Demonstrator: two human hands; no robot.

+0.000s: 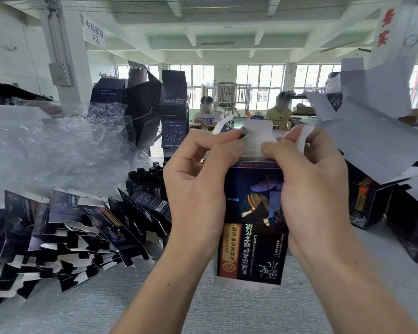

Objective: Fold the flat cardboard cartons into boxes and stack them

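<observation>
Observed at the bench: left hand [196, 179] and right hand [311, 179], both bare. Left forearm [155, 285] and right forearm [360, 285] are uncovered down to the lower edge of view. The left index nail [243, 132] looks dark grey. The left forearm carries a few small dark specks.

**A:** ok so what's actually sitting on the tabletop [82, 309]?

**B:** it's a grey, kinda woven-looking surface. On the left there's a messy heap of flat cartons [70, 232], dark print, all fanned out and overlapping.

**A:** and behind that?

**B:** crumpled clear plastic wrap [46, 150] bunched up behind the heap, and a pack of small dark bottles [150, 172] with black caps near the middle. There are folded boxes [173, 116] stacked further back, and open-flapped boxes [367, 203] over on the right.
</observation>
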